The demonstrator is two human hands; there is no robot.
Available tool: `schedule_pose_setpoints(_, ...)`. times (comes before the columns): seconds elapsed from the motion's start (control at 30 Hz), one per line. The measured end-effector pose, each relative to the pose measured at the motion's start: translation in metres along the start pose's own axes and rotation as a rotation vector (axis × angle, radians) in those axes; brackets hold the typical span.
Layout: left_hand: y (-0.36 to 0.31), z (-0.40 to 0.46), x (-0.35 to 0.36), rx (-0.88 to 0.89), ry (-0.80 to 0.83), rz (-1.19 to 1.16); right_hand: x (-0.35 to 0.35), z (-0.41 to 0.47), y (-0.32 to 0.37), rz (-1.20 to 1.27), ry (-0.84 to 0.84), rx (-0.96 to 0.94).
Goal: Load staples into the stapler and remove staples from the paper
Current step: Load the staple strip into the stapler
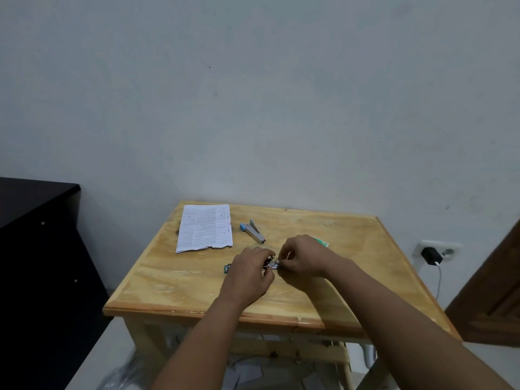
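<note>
**Two hands close over a small stapler at mid-table**

The left hand (249, 273) curls over a green stapler (228, 268), gripping it; only its green end at the left and a bit of bright metal by the fingertips show, the rest lies under the hand. The right hand (302, 256) meets it from the other side, thumb and fingers pinched on the metal part (273, 266); whether that is the magazine or a staple strip is too small to tell. Behind the right hand a green box (322, 242) is mostly hidden. A second stapler (252, 230), grey with blue ends, lies beyond the hands, just beside the printed paper (205, 228) at the far left of the wooden table (174, 282). Staples in the paper appear only as faint dark marks.
</note>
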State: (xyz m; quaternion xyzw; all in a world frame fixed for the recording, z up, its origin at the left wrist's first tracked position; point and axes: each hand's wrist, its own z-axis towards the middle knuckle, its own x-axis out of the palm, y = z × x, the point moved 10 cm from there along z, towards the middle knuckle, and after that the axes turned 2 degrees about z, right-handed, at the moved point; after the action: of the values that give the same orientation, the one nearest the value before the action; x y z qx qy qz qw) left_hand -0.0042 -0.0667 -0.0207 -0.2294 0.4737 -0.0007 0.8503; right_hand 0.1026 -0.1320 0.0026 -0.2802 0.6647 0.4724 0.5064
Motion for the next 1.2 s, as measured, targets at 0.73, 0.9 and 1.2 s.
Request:
schedule_pose_setpoints(0.73, 0.0, 0.0, 0.0, 0.001, 0.002, -0.011, 0.006, 0.003, -0.002, -0.007, -0.006, -0.02)
schedule_pose_setpoints(0.9, 0.001, 0.0, 0.0, -0.005, 0.001, -0.021, 0.01, -0.016, 0.005, -0.065, -0.152, -0.096)
schedule_pose_setpoints(1.2, 0.002, -0.002, 0.001, -0.043, 0.016, -0.029, 0.004, -0.041, -0.005, -0.145, -0.441, -0.015)
